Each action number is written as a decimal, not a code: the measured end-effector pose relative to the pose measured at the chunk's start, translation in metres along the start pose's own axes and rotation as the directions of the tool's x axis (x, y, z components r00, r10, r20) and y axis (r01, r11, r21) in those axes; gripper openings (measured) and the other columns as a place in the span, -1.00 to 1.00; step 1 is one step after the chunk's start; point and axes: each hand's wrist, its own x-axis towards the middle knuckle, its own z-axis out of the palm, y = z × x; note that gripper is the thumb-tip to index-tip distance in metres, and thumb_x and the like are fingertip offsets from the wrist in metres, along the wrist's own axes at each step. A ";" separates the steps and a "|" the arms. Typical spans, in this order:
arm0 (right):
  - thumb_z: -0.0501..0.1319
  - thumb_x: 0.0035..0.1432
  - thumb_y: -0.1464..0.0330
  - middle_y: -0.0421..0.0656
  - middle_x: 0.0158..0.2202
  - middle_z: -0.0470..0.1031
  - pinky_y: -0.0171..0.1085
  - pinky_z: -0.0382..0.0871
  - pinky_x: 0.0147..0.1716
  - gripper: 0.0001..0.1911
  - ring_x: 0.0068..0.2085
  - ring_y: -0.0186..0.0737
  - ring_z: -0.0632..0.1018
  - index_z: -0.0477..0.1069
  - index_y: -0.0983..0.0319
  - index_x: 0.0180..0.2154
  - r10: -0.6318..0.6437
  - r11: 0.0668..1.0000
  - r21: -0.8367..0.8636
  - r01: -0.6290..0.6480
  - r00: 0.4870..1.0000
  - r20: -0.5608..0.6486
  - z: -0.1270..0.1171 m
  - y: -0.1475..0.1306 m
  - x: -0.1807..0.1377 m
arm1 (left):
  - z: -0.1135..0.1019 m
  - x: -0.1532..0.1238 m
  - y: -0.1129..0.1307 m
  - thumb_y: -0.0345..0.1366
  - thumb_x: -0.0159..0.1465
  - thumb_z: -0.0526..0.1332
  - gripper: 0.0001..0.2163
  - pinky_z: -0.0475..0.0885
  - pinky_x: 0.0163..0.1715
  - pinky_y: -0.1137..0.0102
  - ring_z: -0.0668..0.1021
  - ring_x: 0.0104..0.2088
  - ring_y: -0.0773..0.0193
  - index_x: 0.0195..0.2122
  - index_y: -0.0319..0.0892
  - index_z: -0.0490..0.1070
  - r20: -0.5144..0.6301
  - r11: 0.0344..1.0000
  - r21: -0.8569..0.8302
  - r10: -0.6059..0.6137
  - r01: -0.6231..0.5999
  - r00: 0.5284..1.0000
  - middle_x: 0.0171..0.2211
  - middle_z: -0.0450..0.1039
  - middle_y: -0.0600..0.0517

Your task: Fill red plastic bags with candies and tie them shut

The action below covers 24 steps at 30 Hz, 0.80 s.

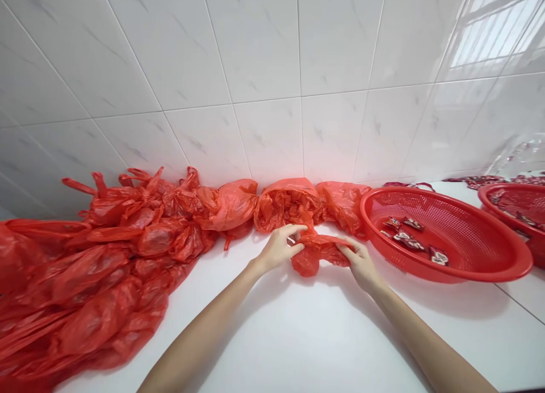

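Left hand (279, 248) and right hand (361, 262), fingers pinching 1 thin red bag (317, 252); a hard pull could tear its film.

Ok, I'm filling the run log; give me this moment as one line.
left hand: shut on small red plastic bag | right hand: shut on same bag | round red plastic basket: right
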 end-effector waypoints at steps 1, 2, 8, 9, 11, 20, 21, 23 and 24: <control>0.49 -0.15 -0.06 -0.10 -0.26 0.67 -0.13 0.58 -0.25 -0.49 -0.22 -0.03 0.64 0.63 0.19 -0.30 -0.008 1.000 0.017 0.009 0.999 -0.039 -0.003 0.000 0.002 | -0.003 0.001 -0.003 -0.48 0.12 0.25 -0.61 0.53 -0.30 0.44 0.57 -0.33 0.30 -0.01 -0.13 0.57 0.004 0.999 0.033 0.019 -0.019 1.000 -0.33 0.53 0.05; 0.50 -0.16 -0.06 -0.12 -0.28 0.66 -0.16 0.57 -0.27 -0.50 -0.25 -0.06 0.64 0.63 0.19 -0.31 -0.016 0.999 0.029 0.018 0.998 -0.064 -0.006 -0.001 0.004 | -0.007 0.003 -0.006 -0.50 0.11 0.22 -0.62 0.52 -0.31 0.45 0.56 -0.35 0.32 -0.05 -0.13 0.59 -0.003 0.997 0.065 0.036 -0.036 0.999 -0.35 0.53 0.06; 0.51 -0.18 -0.03 -0.14 -0.38 0.65 -0.24 0.51 -0.35 -0.53 -0.34 -0.11 0.62 0.59 0.20 -0.38 -0.023 0.997 0.075 0.033 0.990 -0.140 -0.015 -0.006 0.008 | -0.030 0.019 -0.020 -0.50 0.07 0.21 -0.81 0.45 -0.29 0.42 0.51 -0.43 0.32 -0.44 -0.14 0.60 -0.245 0.999 0.022 -0.017 0.023 0.969 -0.42 0.47 0.06; 0.50 -0.18 -0.04 -0.12 -0.39 0.65 -0.23 0.51 -0.35 -0.52 -0.35 -0.09 0.63 0.59 0.21 -0.40 -0.011 0.997 0.079 0.021 0.991 -0.136 -0.015 -0.007 0.007 | -0.034 0.022 -0.021 -0.48 0.08 0.21 -0.83 0.45 -0.27 0.40 0.51 -0.41 0.31 -0.43 -0.14 0.59 -0.289 0.999 0.001 -0.034 0.035 0.957 -0.41 0.47 0.06; 0.49 -0.16 -0.06 -0.09 -0.40 0.65 -0.20 0.52 -0.34 -0.51 -0.35 -0.06 0.64 0.58 0.23 -0.44 0.041 0.994 0.101 -0.031 0.994 -0.098 -0.014 -0.009 0.006 | -0.041 0.026 -0.020 -0.44 0.11 0.20 -0.85 0.45 -0.20 0.38 0.53 -0.32 0.26 -0.39 -0.14 0.57 -0.367 0.997 -0.053 -0.069 0.053 0.928 -0.35 0.48 0.04; 0.47 -0.06 0.03 -0.19 0.03 0.62 -0.13 0.54 0.00 -0.54 0.08 -0.02 0.59 0.60 0.05 -0.12 0.070 0.924 0.379 -0.058 0.997 -0.019 -0.024 -0.021 0.006 | -0.055 0.026 0.000 -0.38 0.05 0.25 -0.90 0.45 -0.37 0.42 0.54 -0.43 0.27 -0.39 -0.17 0.51 -0.131 0.808 -0.529 -0.379 0.259 0.916 -0.46 0.52 0.09; 0.43 0.00 0.00 -0.22 0.11 0.57 -0.11 0.51 0.07 -0.52 0.13 -0.04 0.56 0.57 0.00 -0.04 0.032 0.924 0.382 -0.020 0.999 -0.024 -0.026 -0.021 0.007 | -0.054 0.024 0.000 -0.39 0.04 0.26 -0.85 0.46 -0.39 0.43 0.55 -0.44 0.28 -0.33 -0.18 0.52 -0.083 0.749 -0.597 -0.415 0.288 0.906 -0.43 0.54 0.08; 0.32 0.10 -0.09 -0.26 0.27 0.42 -0.05 0.43 0.17 -0.43 0.21 -0.08 0.49 0.46 -0.09 0.12 -0.048 0.933 0.356 0.056 0.998 -0.032 -0.029 -0.020 0.007 | -0.051 0.020 -0.002 -0.43 0.04 0.26 -0.77 0.48 -0.37 0.44 0.59 -0.42 0.28 -0.24 -0.19 0.52 -0.011 0.620 -0.716 -0.472 0.323 0.881 -0.37 0.58 0.04; 0.28 0.11 -0.14 -0.26 0.34 0.33 -0.01 0.39 0.20 -0.35 0.23 -0.08 0.46 0.37 -0.15 0.20 -0.089 0.939 0.329 0.094 0.996 -0.032 -0.029 -0.018 0.007 | -0.050 0.018 -0.004 -0.46 0.04 0.26 -0.76 0.50 -0.35 0.44 0.61 -0.40 0.29 -0.23 -0.19 0.51 0.015 0.560 -0.760 -0.492 0.330 0.871 -0.35 0.59 0.03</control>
